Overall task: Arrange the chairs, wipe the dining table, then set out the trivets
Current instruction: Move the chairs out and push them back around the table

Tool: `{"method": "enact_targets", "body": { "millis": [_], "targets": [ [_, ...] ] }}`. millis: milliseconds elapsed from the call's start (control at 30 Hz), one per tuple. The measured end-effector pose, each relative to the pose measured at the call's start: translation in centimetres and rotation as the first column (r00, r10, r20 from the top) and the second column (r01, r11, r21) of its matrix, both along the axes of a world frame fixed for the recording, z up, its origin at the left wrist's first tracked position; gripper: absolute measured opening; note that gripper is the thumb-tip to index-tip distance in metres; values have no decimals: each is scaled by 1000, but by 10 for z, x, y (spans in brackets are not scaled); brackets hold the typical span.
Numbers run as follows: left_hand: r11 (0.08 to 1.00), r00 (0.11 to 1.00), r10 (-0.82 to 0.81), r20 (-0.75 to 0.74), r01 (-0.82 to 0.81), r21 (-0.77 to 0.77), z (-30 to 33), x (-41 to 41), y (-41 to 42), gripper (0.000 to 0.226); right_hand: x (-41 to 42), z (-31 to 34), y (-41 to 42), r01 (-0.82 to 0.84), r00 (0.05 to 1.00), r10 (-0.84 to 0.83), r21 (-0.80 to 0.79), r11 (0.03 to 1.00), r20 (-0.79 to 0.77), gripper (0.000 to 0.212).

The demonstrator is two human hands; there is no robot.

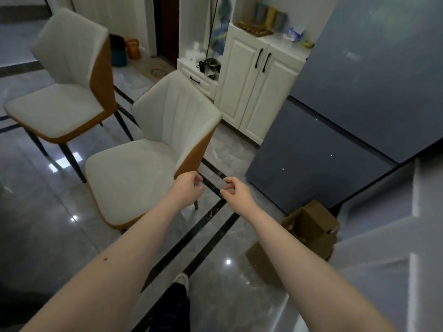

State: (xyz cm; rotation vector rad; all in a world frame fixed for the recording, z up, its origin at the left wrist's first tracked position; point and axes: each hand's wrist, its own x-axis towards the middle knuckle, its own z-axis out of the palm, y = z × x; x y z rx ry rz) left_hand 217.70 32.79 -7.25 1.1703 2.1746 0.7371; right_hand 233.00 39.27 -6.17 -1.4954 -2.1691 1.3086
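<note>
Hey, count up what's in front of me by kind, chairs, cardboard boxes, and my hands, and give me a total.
Chairs: 2, the near chair and the far chair
Cardboard boxes: 1, the cardboard box on the floor
Hands: 2, left hand and right hand, both empty
Total: 5

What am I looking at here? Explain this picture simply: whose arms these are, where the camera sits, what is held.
There is no machine: a person wears a camera on the head, looking forward and down. The left hand and right hand reach forward, fingers loosely curled, holding nothing. The near chair stands just ahead on the glossy floor, a second chair behind it. To the right are a white cabinet and a cardboard box. The left hand is beside the near chair's back; contact is unclear.
</note>
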Motion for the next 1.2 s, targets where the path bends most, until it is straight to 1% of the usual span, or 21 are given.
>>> {"method": "enact_targets", "body": {
  "millis": [67,233,333,433,600,733,800,867,1000,1033,1133,1167,1200],
  "targets": [
    [1000,1000,-11,4,11,12,1,-7,26,30,-9,-1,25,-8,1000,8,11,1000,-7,43],
    [999,999,-42,-21,43,28,7,-49,120,29,-44,8,114,-17,1000,17,16,1000,-7,41],
    [999,999,2,-37,-1,37,17,-77,180,27,-67,17,169,-16,1000,17,45,999,-13,40],
    [998,998,60,-24,-59,36,22,-93,227,33,-83,17,215,-32,999,33,52,998,-21,40],
    [967,967,253,-11,-253,20,16,-128,304,42,-116,7,302,-109,993,110,38,993,-36,38],
    [907,907,419,38,-420,33,4,-150,351,52,-149,-3,375,-226,973,229,68,972,-31,38],
    [861,862,506,27,-507,38,0,-159,370,53,-166,-1,413,-317,947,320,98,943,-11,37],
    [823,822,567,40,-568,14,-1,-164,378,51,-179,3,438,-421,906,423,129,898,10,38],
    [718,717,696,38,-695,-29,-4,-170,396,53,-220,12,485,-658,751,655,173,733,81,41],
    [711,710,703,30,-703,-26,-5,-169,398,53,-229,14,490,-691,719,690,187,698,82,41],
    [671,669,742,55,-741,-33,-14,-172,403,60,-266,11,501,-808,576,810,229,543,108,41],
    [672,668,740,70,-738,-64,-15,-173,405,65,-277,11,503,-841,521,844,242,483,127,42],
    [661,656,751,81,-743,-110,-18,-176,406,70,-292,10,504,-881,445,881,257,398,160,43]
  ]
}}
